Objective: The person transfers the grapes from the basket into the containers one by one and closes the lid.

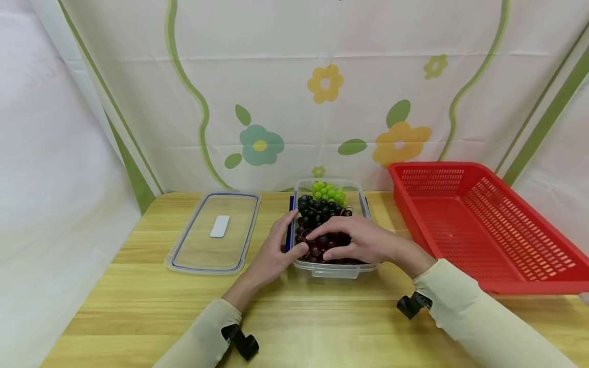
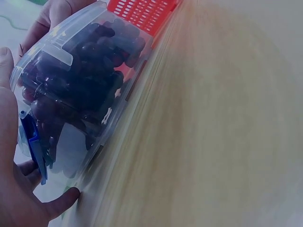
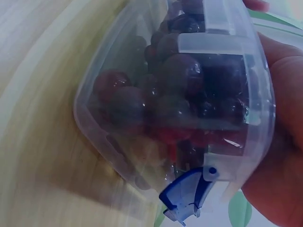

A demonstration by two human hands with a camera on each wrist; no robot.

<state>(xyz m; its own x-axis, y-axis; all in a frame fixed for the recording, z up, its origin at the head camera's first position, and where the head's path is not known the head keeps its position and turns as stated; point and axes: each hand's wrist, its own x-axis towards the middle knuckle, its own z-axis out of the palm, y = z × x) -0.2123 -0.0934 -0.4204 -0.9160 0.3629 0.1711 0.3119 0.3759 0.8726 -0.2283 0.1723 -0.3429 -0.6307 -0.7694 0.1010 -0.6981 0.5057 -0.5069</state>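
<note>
A clear plastic food container (image 1: 335, 268) stands on the table, filled with grapes. Bright green grapes (image 1: 327, 191) lie at its far end, black grapes (image 1: 317, 208) in the middle, and dark red grapes (image 1: 316, 251) nearest me. My left hand (image 1: 271, 255) is at the container's left side, fingers extended along the rim and thumb reaching over the near grapes. From the right, my right hand (image 1: 363, 239) rests its fingers on the dark red grapes. Blue latches (image 2: 33, 144) hang unfastened at the container's sides, another latch (image 3: 187, 194) showing in the right wrist view.
To the left lies the container's flat clear lid (image 1: 221, 258) with a blue seal and a white label (image 1: 220, 226). A large red slotted basket (image 1: 411, 217) sits on the right. Behind the wooden table (image 1: 294, 327) hangs a flowered cloth (image 1: 285, 92).
</note>
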